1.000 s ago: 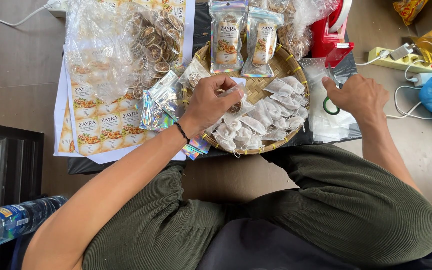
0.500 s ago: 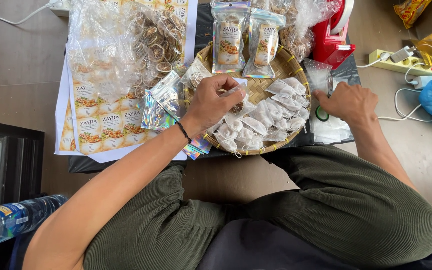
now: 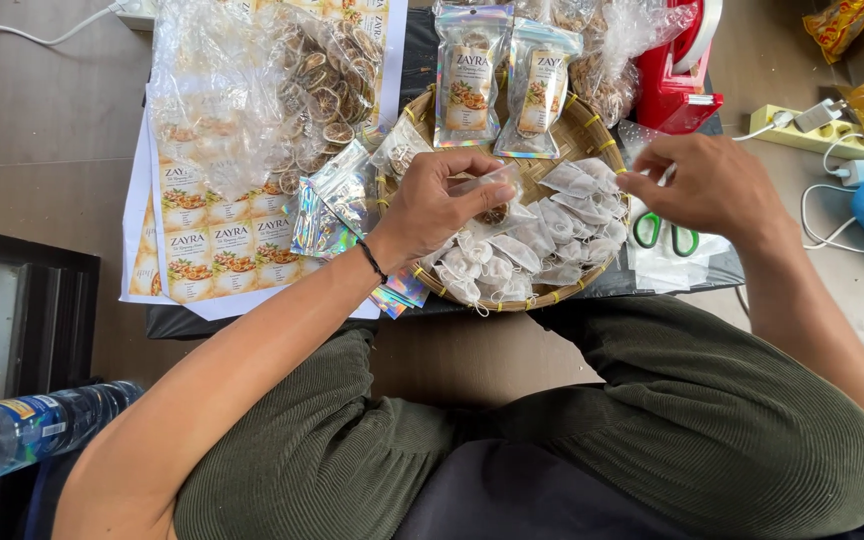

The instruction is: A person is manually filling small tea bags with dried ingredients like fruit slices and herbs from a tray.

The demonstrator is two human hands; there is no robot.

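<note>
While your left hand (image 3: 437, 205) pinches a small clear pouch (image 3: 492, 200) over the woven basket (image 3: 592, 130), your right hand (image 3: 712, 185) hovers just past the basket's right rim, fingertips closed (on what, I cannot tell). That pouch looks thin, crinkly and see-through with something dark inside; judged light, limp and slippery, so grip it by its top edge.
</note>
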